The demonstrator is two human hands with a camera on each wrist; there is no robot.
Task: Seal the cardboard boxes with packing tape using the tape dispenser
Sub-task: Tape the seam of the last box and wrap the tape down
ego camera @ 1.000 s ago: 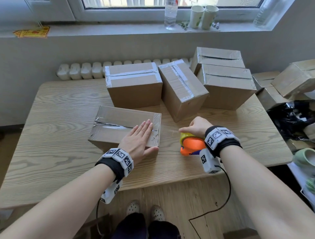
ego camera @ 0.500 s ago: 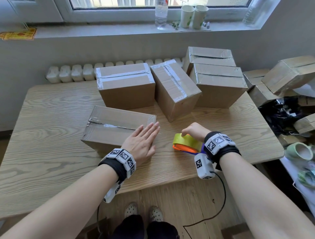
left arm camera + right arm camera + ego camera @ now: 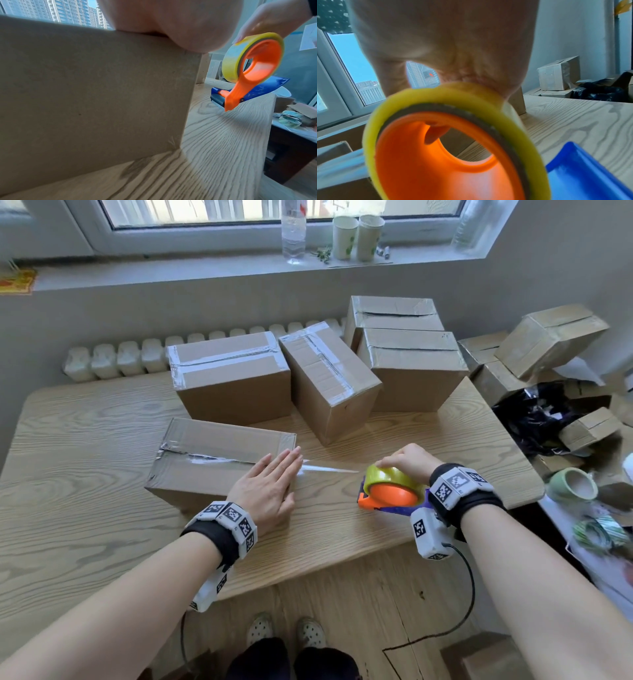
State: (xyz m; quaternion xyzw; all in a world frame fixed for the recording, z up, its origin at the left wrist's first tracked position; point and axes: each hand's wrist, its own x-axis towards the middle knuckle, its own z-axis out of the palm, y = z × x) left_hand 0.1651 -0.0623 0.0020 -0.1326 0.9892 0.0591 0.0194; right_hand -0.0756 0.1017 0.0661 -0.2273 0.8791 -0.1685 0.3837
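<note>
A low cardboard box [image 3: 209, 460] lies near the table's front, a strip of clear tape along its top seam. My left hand [image 3: 270, 484] lies flat on the box's right end, fingers straight, pressing the tape down at the edge; its palm [image 3: 171, 24] rests on the box [image 3: 85, 94] top. A stretch of clear tape [image 3: 329, 469] runs from that edge to the tape dispenser [image 3: 390, 489], orange and blue with a yellow roll. My right hand [image 3: 409, 462] grips the dispenser [image 3: 252, 67] over the roll [image 3: 453, 135], to the right of the box.
Several taped boxes [image 3: 233, 378] stand at the back of the wooden table [image 3: 85, 508]. More boxes [image 3: 551, 344], a black bag and tape rolls [image 3: 572, 484] crowd the right side. A bottle and paper cups [image 3: 356, 237] sit on the windowsill.
My right hand has drawn the dispenser rightward away from the box and tilted it up, pulling a length of tape taut. My left hand stays flat on the box's right end.
</note>
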